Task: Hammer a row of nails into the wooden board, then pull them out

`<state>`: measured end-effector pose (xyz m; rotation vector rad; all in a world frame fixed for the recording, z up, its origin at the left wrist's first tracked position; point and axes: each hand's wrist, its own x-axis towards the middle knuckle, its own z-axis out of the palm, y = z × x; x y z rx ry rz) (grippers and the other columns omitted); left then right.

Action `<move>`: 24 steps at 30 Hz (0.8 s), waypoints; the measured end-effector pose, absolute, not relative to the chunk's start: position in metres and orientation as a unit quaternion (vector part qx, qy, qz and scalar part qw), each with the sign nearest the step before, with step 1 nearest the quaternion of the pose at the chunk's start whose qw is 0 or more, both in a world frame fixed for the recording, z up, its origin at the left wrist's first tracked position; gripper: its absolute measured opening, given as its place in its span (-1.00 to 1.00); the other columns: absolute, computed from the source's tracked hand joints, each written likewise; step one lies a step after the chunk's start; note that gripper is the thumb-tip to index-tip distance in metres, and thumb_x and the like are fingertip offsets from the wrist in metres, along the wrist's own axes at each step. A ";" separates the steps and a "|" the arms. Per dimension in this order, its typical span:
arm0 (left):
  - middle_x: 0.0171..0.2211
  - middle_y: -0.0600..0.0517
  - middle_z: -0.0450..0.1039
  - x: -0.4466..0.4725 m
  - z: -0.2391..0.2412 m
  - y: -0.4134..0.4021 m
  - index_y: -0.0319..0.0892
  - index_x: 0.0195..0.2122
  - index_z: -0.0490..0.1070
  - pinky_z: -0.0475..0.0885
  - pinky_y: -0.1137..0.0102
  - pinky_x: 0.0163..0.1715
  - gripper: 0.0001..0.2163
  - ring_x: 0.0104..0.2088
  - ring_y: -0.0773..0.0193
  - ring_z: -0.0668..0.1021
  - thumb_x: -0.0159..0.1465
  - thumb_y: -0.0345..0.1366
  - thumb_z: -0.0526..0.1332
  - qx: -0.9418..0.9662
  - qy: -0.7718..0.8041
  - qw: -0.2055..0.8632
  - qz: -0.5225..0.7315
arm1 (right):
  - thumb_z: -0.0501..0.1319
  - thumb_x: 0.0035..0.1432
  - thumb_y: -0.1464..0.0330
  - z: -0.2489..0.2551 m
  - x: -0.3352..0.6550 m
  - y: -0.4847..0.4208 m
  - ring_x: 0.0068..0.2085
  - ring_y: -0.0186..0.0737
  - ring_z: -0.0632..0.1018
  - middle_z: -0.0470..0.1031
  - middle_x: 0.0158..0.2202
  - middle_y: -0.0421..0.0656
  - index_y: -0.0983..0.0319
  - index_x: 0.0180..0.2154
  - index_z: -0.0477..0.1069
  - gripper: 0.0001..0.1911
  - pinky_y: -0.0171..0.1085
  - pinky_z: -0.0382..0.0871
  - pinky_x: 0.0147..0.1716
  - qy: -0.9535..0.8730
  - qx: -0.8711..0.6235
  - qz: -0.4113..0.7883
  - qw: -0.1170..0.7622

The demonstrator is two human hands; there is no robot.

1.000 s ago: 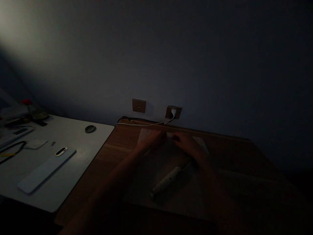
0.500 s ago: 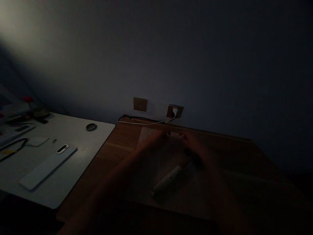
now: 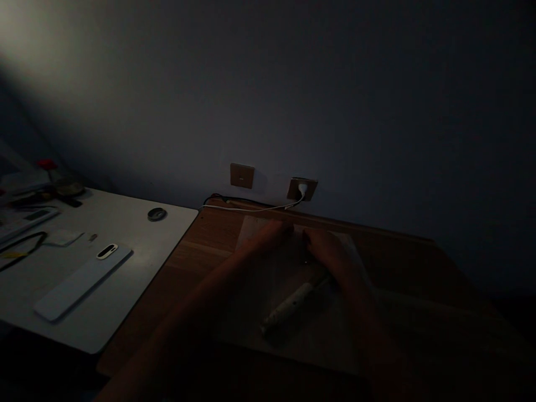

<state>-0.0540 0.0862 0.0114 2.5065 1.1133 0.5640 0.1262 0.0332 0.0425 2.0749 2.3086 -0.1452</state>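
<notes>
The light is very dim, so finger detail is poor. My left hand (image 3: pixel 277 230) rests at the back edge of a pale, flat sheet or board (image 3: pixel 251 224), its fingers curled. To its right, across a small gap, my right hand (image 3: pixel 324 245) is also closed, fingertips pointing down at the sheet. A tiny glint shows under the right fingertips; what either hand holds, if anything, I cannot make out. On the sheet lies a tool with a pale, speckled handle (image 3: pixel 287 307), slanting toward my right wrist, which partly hides its far end.
On the left, a white table (image 3: pixel 134 223) holds a pale phone (image 3: pixel 84 285), a dark ring-shaped object (image 3: pixel 156 214) and a jumble of items. The brown wooden table (image 3: pixel 184 268) meets the wall, where a white plug (image 3: pixel 302 190) sits in a socket with its cable trailing left.
My right hand has shifted slightly left and turned down toward the sheet, uncovering the sheet's right back corner. My left hand stays nearly in place. The tool lies as before.
</notes>
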 end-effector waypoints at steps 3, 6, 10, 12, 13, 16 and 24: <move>-0.21 -0.01 0.63 -0.056 0.012 0.088 -0.20 -0.20 0.57 0.44 0.46 -0.17 -0.81 -0.20 0.26 0.60 0.29 -0.47 0.16 0.867 0.401 0.195 0.222 | 0.12 0.22 0.54 0.041 0.125 0.034 -0.06 0.00 0.62 0.63 -0.08 0.11 0.23 -0.16 0.54 -0.74 -0.22 0.32 -0.22 0.751 0.658 -0.053 0.015; -0.22 -0.01 0.63 -0.061 0.015 0.086 -0.23 -0.22 0.57 0.42 0.46 -0.18 -0.80 -0.22 0.27 0.60 0.25 -0.52 0.17 0.878 0.373 0.207 0.217 | 0.21 0.14 0.55 0.040 0.128 0.033 -0.04 -0.02 0.61 0.64 -0.07 0.05 0.22 -0.17 0.54 -0.76 -0.24 0.33 -0.20 0.766 0.639 -0.073 0.002; -0.27 -0.02 0.62 -0.068 0.021 0.081 -0.25 -0.24 0.58 0.40 0.47 -0.24 -0.80 -0.27 0.27 0.59 0.21 -0.54 0.18 0.899 0.331 0.221 0.184 | 0.25 0.10 0.55 0.048 0.135 0.030 -0.04 -0.10 0.60 0.64 -0.04 -0.05 0.19 -0.04 0.52 -0.63 -0.27 0.35 -0.14 0.787 0.606 -0.107 -0.037; -0.28 -0.01 0.63 -0.070 0.025 0.079 -0.25 -0.24 0.58 0.39 0.47 -0.27 -0.81 -0.28 0.28 0.59 0.20 -0.54 0.21 0.905 0.320 0.225 0.166 | 0.20 0.16 0.53 0.056 0.140 0.028 -0.07 -0.12 0.61 0.65 -0.08 -0.06 0.19 0.05 0.49 -0.58 -0.26 0.36 -0.12 0.786 0.604 -0.114 -0.064; -0.28 0.00 0.63 -0.072 0.027 0.079 -0.24 -0.22 0.59 0.39 0.47 -0.28 -0.81 -0.29 0.28 0.60 0.20 -0.54 0.22 0.908 0.315 0.228 0.156 | 0.18 0.19 0.51 0.060 0.143 0.028 -0.08 -0.11 0.61 0.65 -0.09 -0.05 0.20 0.09 0.48 -0.58 -0.25 0.37 -0.11 0.783 0.606 -0.115 -0.078; -0.28 0.02 0.63 -0.078 0.040 0.077 -0.22 -0.14 0.57 0.38 0.49 -0.32 -0.79 -0.31 0.31 0.60 0.21 -0.50 0.28 0.903 0.329 0.242 0.132 | 0.13 0.27 0.44 0.071 0.153 0.023 -0.07 -0.08 0.62 0.64 -0.06 -0.01 0.22 0.11 0.47 -0.60 -0.19 0.40 -0.08 0.775 0.611 -0.115 -0.109; -0.02 -0.11 0.56 -0.146 0.070 0.046 -0.18 -0.01 0.52 0.46 0.35 -0.04 -0.80 -0.06 0.15 0.60 0.37 -0.29 0.23 0.916 0.349 0.152 0.124 | 0.13 0.22 0.11 0.041 0.237 -0.022 0.06 0.12 0.56 0.56 0.02 0.08 0.19 -0.02 0.51 -0.58 0.02 0.41 0.09 0.707 0.642 -0.071 -0.289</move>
